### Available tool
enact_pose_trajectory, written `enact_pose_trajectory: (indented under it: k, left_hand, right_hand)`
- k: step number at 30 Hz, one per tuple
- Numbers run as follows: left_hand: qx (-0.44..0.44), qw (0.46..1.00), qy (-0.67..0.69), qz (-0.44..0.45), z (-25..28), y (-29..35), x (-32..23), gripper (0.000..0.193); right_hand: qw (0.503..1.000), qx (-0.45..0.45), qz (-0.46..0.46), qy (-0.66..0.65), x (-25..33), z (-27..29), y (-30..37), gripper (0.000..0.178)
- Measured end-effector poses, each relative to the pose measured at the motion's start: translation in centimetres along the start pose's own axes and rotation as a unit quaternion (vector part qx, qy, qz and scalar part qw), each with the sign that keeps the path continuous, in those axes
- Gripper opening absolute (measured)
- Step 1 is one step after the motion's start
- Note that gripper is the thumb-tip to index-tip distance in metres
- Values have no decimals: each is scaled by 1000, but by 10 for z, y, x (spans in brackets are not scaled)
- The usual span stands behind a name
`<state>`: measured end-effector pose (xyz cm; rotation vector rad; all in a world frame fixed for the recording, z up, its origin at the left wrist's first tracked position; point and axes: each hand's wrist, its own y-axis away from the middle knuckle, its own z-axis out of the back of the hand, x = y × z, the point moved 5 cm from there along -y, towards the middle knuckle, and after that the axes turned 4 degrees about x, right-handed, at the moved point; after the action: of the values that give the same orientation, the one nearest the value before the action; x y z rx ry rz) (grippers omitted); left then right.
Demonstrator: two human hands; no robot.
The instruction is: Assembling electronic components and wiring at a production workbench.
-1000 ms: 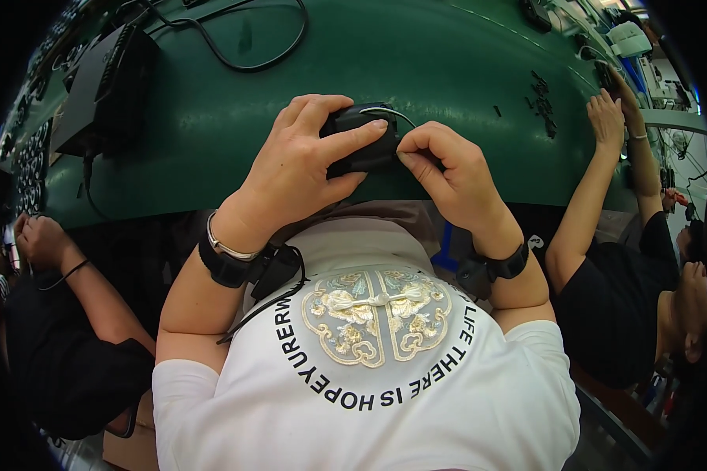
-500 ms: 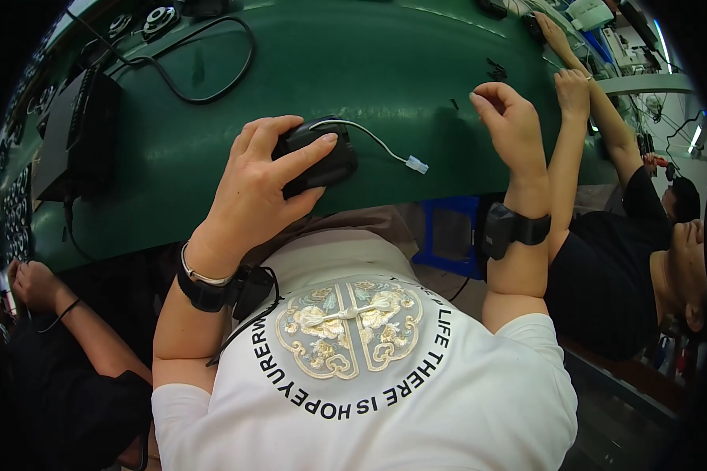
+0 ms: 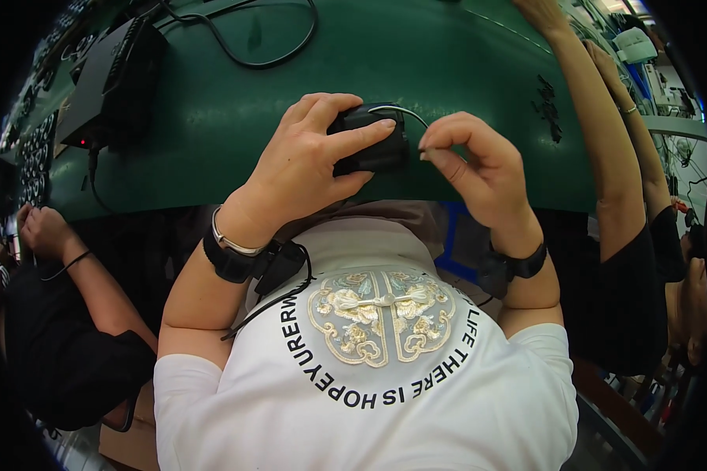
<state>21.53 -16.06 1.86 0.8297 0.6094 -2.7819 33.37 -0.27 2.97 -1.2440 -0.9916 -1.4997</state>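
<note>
My left hand (image 3: 302,157) is wrapped over a black box-shaped housing (image 3: 375,154) on the green table, its index finger stretched across the top. A thin whitish cable (image 3: 401,109) curves out of the housing's upper face toward my right hand (image 3: 479,169). The cable's far end is hidden behind those fingers. Thumb and index finger of my right hand are pinched together just right of the housing. Something tiny and dark shows at their tips, too small to name.
Small black pieces (image 3: 548,110) lie scattered on the green table (image 3: 479,71) at the right. A black power box (image 3: 122,82) with a lit red dot and a looped black cable (image 3: 271,64) sit at the left. Co-workers' arms (image 3: 605,149) reach in from both sides.
My right hand has come left to the housing, and now covers the cable's white plug. My left hand still holds the housing. The right co-worker's arms have shifted. The whole view has shifted.
</note>
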Motion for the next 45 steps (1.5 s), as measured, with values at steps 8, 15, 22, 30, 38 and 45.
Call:
enact_pose_trajectory:
  k: [8,15,22,30,38,45]
  left_hand:
    - [-30,999,0,-26,2,3,1,56]
    - [-29,999,10,-41,1,-2,0,56]
    - [11,1000,-10,9,2,-4,-2,58]
    - [36,999,-6,14,-4,-5,-5,62]
    - [36,999,-1,15,-5,2,-2,62]
    - [25,1000,-6,-15,-3,0,-1,59]
  right_hand:
    - [895,-18,306,324,16,-55,-6,14]
    - [870,-37,298,390,17,-56,-6,20]
    - [894,-160,246,340,11,43,16,18]
    - [863,-370,-2,342,-67,174,52,17]
    - [817,-304,-121,475,-55,169,16,21]
    - [808,-278,-40,518,-61,167,16,17]
